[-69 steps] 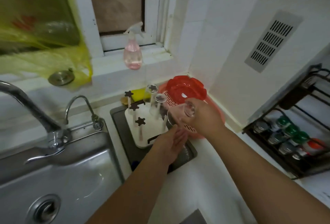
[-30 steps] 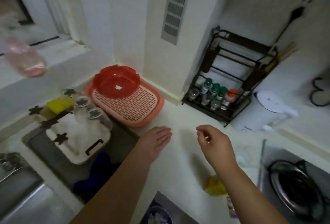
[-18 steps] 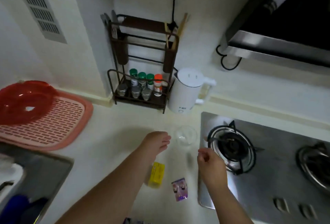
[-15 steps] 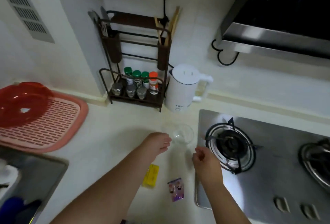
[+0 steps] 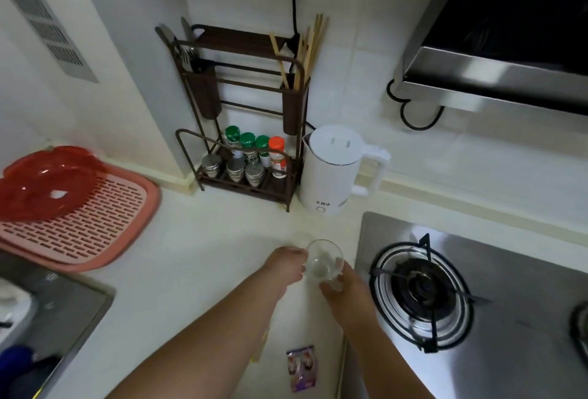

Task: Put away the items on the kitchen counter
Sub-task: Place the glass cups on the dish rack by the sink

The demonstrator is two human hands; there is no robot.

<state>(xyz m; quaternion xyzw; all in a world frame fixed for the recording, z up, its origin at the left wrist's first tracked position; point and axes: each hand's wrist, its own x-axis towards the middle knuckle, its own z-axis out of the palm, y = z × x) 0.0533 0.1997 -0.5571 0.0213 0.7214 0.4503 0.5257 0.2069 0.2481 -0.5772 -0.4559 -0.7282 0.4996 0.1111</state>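
A small clear glass (image 5: 323,261) is on the white counter (image 5: 197,255) just left of the stove. My right hand (image 5: 345,292) grips it from the near right side, and its fingers show through the glass wall. My left hand (image 5: 285,268) lies against the glass's left side with its fingertips touching the rim. A small purple sachet (image 5: 301,368) lies on the counter between my forearms. Only a yellow edge of a packet (image 5: 257,358) shows under my left arm.
A white kettle (image 5: 334,169) and a brown spice rack (image 5: 251,156) stand against the back wall. A gas stove (image 5: 423,290) lies to the right. A pink drain tray (image 5: 95,226) with a red bowl (image 5: 47,182) is at the left, and a dark sink tray (image 5: 57,319) sits below it.
The view swung right from the sink to the stove side. Both hands moved forward to the glass; my right hand now holds it and my left hand touches it.
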